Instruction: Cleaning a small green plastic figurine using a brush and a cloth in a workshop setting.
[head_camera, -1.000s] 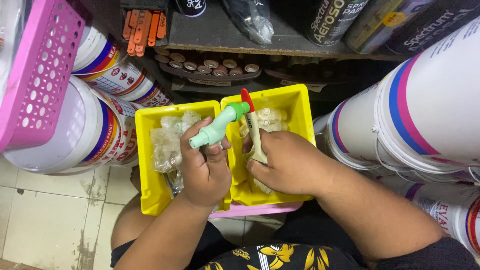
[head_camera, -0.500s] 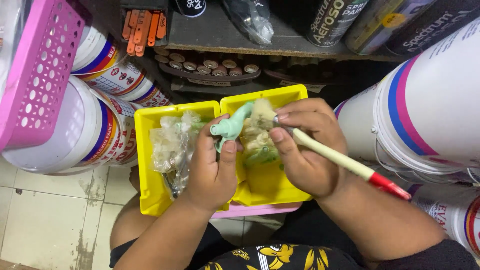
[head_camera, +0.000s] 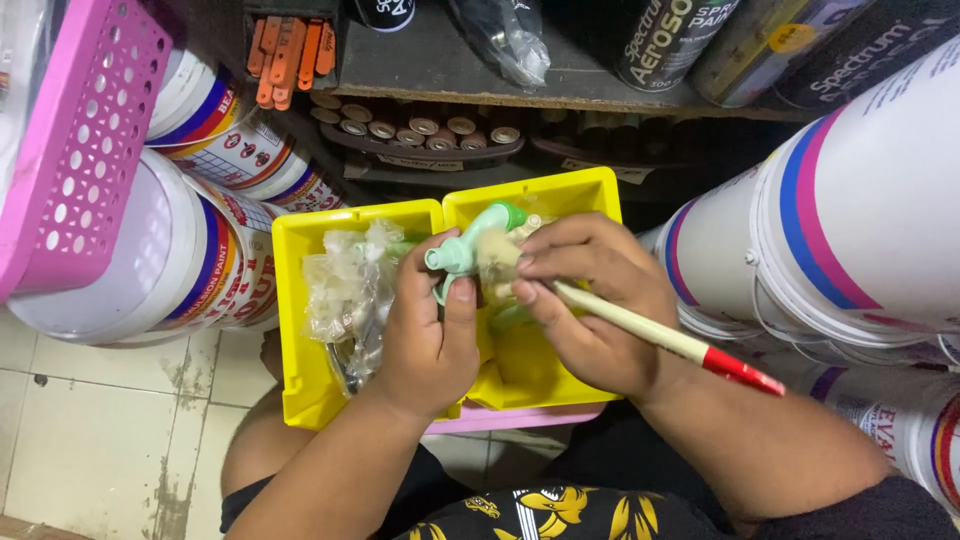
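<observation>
Head view, nearest: a dark garment with a yellow leaf print (head_camera: 560, 510) is seen at the lower edge, with both forearms rising from it toward the bins.
Left hand (head_camera: 425, 330): it is closed around a pale green plastic tap (head_camera: 470, 248), with the thumb pressed on the lower body of the tap.
Tap position: it is held above the yellow bins, its spout end pointing left and its green cap up and to the right.
Right hand (head_camera: 590, 300): it is closed around a paintbrush (head_camera: 650, 335), fingers curled near the bristle end.
Brush axis: the cream handle runs from the tap down and right to a red tip over the right forearm, so the bristles lie against the right side of the tap.
Key relation: the two hands are almost touching, with the tap between them; the left hand is the nearer to it.
Below: two yellow bins (head_camera: 300, 300) are set side by side on a pink tray (head_camera: 520, 418); crumpled clear bags (head_camera: 345, 290) lie in the left bin.
Around: white paint buckets (head_camera: 860, 200) are stacked to both sides, and a pink basket (head_camera: 70, 140) sits at the upper left.
Farthest: spray cans (head_camera: 670, 40) stand on a dark shelf (head_camera: 440, 70).
</observation>
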